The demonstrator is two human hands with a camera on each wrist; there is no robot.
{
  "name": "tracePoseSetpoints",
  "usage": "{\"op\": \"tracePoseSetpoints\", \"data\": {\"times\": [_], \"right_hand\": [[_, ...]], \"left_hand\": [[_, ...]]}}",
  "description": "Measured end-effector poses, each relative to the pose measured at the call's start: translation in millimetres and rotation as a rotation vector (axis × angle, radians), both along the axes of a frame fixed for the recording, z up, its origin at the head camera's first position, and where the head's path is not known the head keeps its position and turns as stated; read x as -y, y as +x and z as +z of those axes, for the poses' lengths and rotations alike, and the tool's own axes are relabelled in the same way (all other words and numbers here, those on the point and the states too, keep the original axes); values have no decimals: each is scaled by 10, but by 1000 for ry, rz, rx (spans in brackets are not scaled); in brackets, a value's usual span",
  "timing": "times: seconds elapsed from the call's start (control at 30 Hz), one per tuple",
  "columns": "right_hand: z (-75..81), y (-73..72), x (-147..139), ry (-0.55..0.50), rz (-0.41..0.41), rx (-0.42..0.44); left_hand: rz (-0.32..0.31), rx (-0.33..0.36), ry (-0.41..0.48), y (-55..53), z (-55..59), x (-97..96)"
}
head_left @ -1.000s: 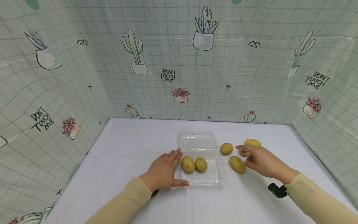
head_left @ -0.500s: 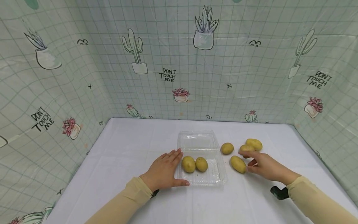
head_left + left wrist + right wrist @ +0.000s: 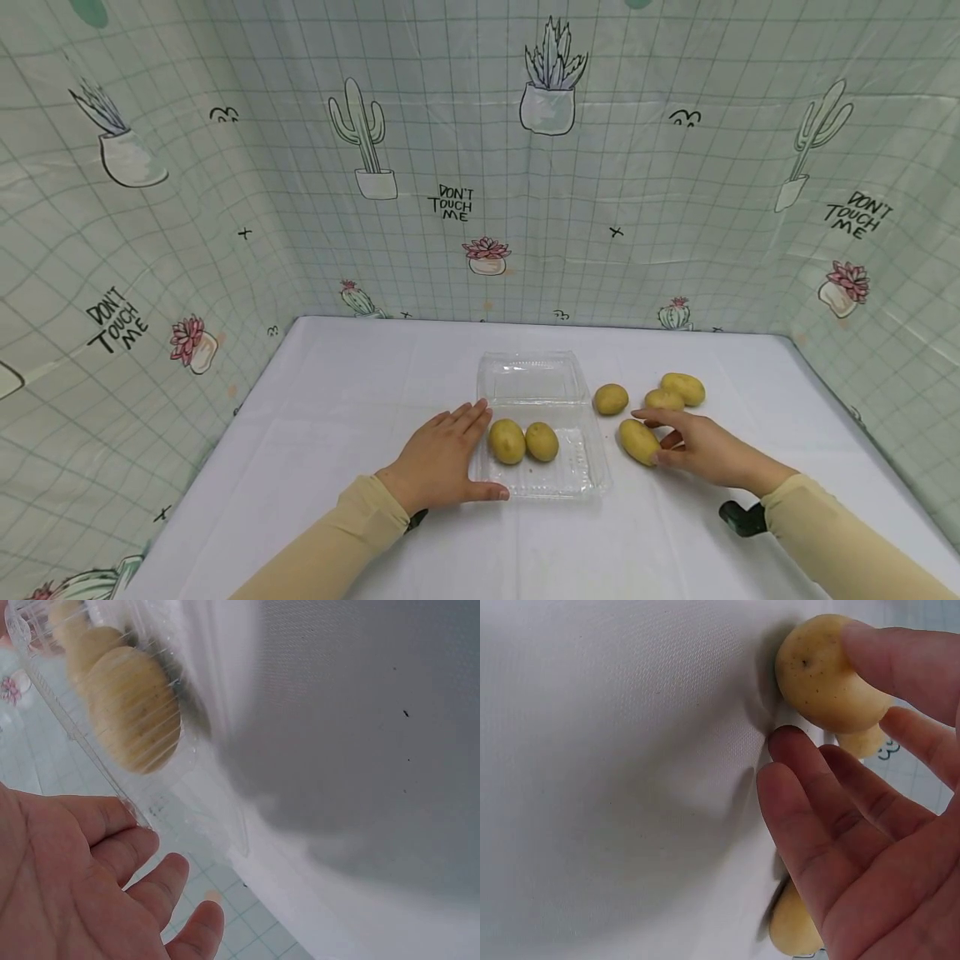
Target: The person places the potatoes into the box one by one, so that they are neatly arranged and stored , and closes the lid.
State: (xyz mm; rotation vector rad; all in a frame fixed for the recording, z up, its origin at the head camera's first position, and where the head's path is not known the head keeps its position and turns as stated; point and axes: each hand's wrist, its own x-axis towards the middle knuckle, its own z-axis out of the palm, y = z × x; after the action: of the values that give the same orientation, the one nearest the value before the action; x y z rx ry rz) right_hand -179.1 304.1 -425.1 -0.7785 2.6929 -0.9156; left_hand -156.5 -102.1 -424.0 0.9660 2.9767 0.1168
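Note:
In the head view, a clear plastic clamshell box [image 3: 573,479] lies with its lid [image 3: 527,379] folded back. Two potatoes, a larger one [image 3: 507,442] and a smaller one [image 3: 542,442], sit side by side in its base. My left hand [image 3: 442,462] rests along the box's left side, fingers extended and thumb at the near edge; in the left wrist view a fingertip [image 3: 129,810] touches the rim. To the right of the box, my right hand [image 3: 705,446] has thumb and index finger around an oval potato [image 3: 637,442]. The thumb [image 3: 885,660] presses on that potato [image 3: 817,682] in the right wrist view.
Further potatoes lie on the white table [image 3: 360,375] beyond my right hand: a small one [image 3: 611,400] beside the box, another [image 3: 664,400], and a longer one [image 3: 682,388] behind it. A cactus-print curtain [image 3: 420,275] borders the table at the back and sides.
My right hand has first drawn slightly right, then moved back left, bringing its thumb and index finger around the oval potato. The left hand and box stay in place.

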Motion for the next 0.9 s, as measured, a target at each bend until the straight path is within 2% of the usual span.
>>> {"op": "tracePoseSetpoints", "data": {"times": [0.43, 0.9], "right_hand": [[-52, -16, 15, 8, 18, -1], [-65, -21, 59, 39, 10, 33]], "left_hand": [[-7, -6, -2, -1, -5, 1], [-8, 1, -10, 1, -5, -2]]}}
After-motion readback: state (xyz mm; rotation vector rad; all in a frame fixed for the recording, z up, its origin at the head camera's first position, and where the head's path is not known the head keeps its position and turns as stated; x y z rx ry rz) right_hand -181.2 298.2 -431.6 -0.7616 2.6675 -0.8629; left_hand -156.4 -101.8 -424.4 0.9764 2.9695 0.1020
